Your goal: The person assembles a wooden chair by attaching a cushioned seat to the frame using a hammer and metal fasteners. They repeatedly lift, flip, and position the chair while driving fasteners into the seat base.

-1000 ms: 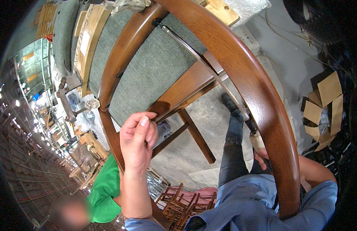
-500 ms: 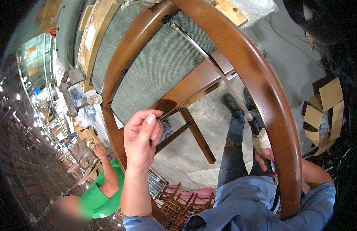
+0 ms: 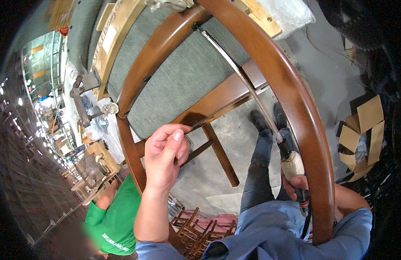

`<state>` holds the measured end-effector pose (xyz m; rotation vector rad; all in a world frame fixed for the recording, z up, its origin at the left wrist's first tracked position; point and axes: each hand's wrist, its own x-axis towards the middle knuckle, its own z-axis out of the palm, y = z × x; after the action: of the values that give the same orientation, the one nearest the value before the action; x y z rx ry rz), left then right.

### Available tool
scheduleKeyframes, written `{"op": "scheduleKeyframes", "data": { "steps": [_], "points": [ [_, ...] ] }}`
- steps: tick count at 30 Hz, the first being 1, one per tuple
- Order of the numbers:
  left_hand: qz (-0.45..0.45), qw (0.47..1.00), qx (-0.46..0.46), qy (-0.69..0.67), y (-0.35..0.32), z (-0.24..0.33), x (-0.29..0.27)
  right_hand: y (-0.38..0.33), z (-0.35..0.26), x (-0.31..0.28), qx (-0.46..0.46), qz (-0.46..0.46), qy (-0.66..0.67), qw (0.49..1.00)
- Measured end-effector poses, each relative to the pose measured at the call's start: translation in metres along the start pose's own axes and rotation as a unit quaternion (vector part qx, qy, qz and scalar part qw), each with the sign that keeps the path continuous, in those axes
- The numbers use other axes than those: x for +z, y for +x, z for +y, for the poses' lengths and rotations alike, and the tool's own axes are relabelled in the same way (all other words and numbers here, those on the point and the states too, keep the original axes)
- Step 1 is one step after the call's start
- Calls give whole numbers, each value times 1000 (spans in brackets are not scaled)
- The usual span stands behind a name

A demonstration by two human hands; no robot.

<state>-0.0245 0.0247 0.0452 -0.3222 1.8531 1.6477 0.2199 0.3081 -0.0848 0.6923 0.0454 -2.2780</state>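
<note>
A brown wooden chair frame point(image 3: 315, 125) with a curved back rail and a grey-green upholstered seat point(image 3: 174, 84) lies in front of me. My right hand point(image 3: 297, 185), partly behind the curved rail, is closed round the grip of a power screwdriver point(image 3: 292, 167) wrapped in pale tape. Its long metal shaft point(image 3: 239, 71) slants up to the far left, and the tip meets a dark hole in the other curved rail point(image 3: 159, 47). My left hand point(image 3: 168, 149) is raised near the seat's front rail, thumb and forefinger pinched together; whatever they hold is too small to make out.
A metal clamp point(image 3: 81, 97) and wooden jig point(image 3: 107, 43) stand at the left of the seat. A co-worker in a green shirt point(image 3: 120, 214) is at lower left. An open cardboard box point(image 3: 360, 138) sits on the floor at right. Stacked chairs point(image 3: 200, 234) show near the bottom.
The view has shifted slightly. The co-worker's arm at lower left has drawn in. My left hand keeps its pinch, and the screwdriver's tip stays at the hole.
</note>
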Motion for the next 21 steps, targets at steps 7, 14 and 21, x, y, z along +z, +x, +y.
{"op": "scheduleKeyframes", "data": {
  "steps": [7, 14, 21],
  "points": [
    [-9, 1000, -16, -17, 1, -1, -2, 7, -20, 57, 7, 105, -200, 974],
    [-11, 1000, -19, -12, -1, -2, -2, 3, -24, 57, 46, 96, -220, 970],
    [-15, 999, -25, -18, -1, -2, -1, 11, -17, 24, 55, 48, -121, 990]
  ]
}}
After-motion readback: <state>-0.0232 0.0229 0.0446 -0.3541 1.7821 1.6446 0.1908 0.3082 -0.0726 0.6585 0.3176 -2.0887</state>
